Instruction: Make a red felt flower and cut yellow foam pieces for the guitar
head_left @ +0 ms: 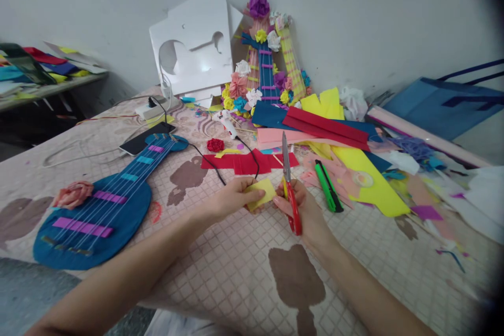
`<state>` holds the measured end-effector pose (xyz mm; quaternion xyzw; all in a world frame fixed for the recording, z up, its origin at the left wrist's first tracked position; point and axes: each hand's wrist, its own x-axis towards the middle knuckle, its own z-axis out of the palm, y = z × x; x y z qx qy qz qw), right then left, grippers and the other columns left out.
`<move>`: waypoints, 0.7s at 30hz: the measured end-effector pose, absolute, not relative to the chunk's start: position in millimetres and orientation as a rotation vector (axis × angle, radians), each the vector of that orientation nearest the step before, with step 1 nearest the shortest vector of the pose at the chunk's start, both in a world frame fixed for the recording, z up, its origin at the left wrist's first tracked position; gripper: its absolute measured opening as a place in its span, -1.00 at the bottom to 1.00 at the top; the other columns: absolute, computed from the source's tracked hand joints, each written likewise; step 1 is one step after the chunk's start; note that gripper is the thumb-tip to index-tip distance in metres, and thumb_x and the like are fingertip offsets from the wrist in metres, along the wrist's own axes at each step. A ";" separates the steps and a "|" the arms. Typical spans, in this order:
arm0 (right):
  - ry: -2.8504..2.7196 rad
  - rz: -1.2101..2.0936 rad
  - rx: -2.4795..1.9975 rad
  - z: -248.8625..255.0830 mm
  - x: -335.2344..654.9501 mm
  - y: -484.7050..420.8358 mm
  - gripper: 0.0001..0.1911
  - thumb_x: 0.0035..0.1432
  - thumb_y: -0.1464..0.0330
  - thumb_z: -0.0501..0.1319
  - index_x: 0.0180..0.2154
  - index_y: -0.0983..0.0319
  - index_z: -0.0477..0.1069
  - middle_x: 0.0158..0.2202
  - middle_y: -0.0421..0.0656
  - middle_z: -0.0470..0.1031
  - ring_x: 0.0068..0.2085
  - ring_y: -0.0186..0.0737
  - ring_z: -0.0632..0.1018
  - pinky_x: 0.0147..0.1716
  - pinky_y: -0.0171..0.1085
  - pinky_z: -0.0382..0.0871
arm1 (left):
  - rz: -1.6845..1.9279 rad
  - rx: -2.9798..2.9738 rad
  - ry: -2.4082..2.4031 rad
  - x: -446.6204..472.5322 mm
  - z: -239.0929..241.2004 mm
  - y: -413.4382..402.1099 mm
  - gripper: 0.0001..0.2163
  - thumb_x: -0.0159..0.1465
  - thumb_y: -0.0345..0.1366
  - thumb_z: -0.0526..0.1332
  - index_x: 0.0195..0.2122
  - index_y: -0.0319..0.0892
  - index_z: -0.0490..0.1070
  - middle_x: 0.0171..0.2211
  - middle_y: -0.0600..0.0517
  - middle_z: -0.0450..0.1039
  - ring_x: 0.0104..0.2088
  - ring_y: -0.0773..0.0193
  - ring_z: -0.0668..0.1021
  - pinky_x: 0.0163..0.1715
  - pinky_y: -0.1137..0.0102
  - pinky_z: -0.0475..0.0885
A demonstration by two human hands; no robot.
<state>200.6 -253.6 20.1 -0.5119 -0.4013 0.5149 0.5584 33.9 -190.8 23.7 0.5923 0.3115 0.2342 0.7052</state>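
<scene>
My left hand (233,198) pinches a small piece of yellow crepe paper (261,194) between thumb and fingers, above the table. A pair of scissors (292,194) with red handles is held in my right hand (305,207), blades pointing up and away from me. The right fingertips come close to the paper's right edge; whether they touch it I cannot tell. Just beyond both hands lie red paper strips (248,164) and a red paper rose (215,145). A green utility knife (328,187) rests to the right of the scissors.
A blue paper guitar (98,215) with a pink rose lies at left. Behind it are a phone (145,137) and power strip (155,107). A white glue gun (226,122) trails its cord toward my hands. Coloured paper sheets (326,128) and scraps cover the right; decorated guitars (268,71) lean on the wall.
</scene>
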 end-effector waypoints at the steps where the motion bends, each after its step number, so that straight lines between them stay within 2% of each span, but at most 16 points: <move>1: -0.942 1.219 -1.198 19.2 200.8 -253.7 -0.65 -0.19 0.34 0.42 -0.38 0.17 0.29 -0.43 -0.29 0.36 -0.44 -0.38 0.38 -0.44 -0.35 0.26 | 0.525 1.313 0.696 34.1 23.7 -191.1 -0.69 0.13 -0.07 0.27 -0.39 -0.23 0.29 -0.54 0.10 0.36 -0.56 0.43 0.41 -0.51 0.47 0.32; 3: -0.938 1.225 -1.176 17.9 201.4 -254.1 -0.65 -0.19 0.34 0.42 -0.37 0.17 0.30 -0.43 -0.29 0.36 -0.42 -0.37 0.38 -0.41 -0.34 0.27 | 0.555 1.337 0.714 34.5 22.8 -191.1 -0.69 0.12 -0.07 0.27 -0.40 -0.23 0.27 -0.59 0.14 0.31 -0.60 0.44 0.39 -0.55 0.48 0.31; 7: -0.922 1.265 -1.180 17.9 202.0 -254.2 -0.66 -0.15 0.30 0.41 -0.34 0.17 0.31 -0.37 -0.25 0.39 -0.44 -0.38 0.38 -0.49 -0.36 0.24 | 0.599 1.380 0.751 35.2 20.6 -190.6 -0.68 0.11 -0.08 0.28 -0.42 -0.23 0.26 -0.59 0.14 0.31 -0.60 0.45 0.39 -0.59 0.51 0.30; 12: -0.924 1.251 -1.172 17.7 200.7 -252.9 -0.65 -0.18 0.32 0.40 -0.35 0.17 0.29 -0.42 -0.28 0.36 -0.44 -0.36 0.37 -0.46 -0.35 0.26 | 0.590 1.405 0.811 35.1 23.8 -191.6 -0.68 0.08 -0.09 0.31 -0.43 -0.24 0.28 -0.58 0.13 0.33 -0.61 0.46 0.40 -0.61 0.52 0.29; 16: -0.914 1.294 -1.188 14.0 200.3 -253.7 -0.65 -0.15 0.33 0.38 -0.31 0.17 0.28 -0.41 -0.28 0.35 -0.49 -0.40 0.31 -0.57 -0.39 0.14 | 0.577 1.448 0.839 33.8 28.2 -191.6 -0.66 0.03 -0.08 0.36 -0.45 -0.24 0.30 -0.61 0.16 0.28 -0.64 0.49 0.32 -0.65 0.54 0.22; 21: -0.908 1.342 -1.204 11.0 199.3 -255.3 -0.68 -0.12 0.29 0.37 -0.33 0.16 0.29 -0.42 -0.28 0.33 -0.51 -0.39 0.30 -0.59 -0.37 0.12 | 0.556 1.471 0.861 32.5 27.8 -191.3 -0.66 0.06 -0.05 0.33 -0.47 -0.23 0.32 -0.63 0.16 0.26 -0.63 0.47 0.30 -0.65 0.52 0.17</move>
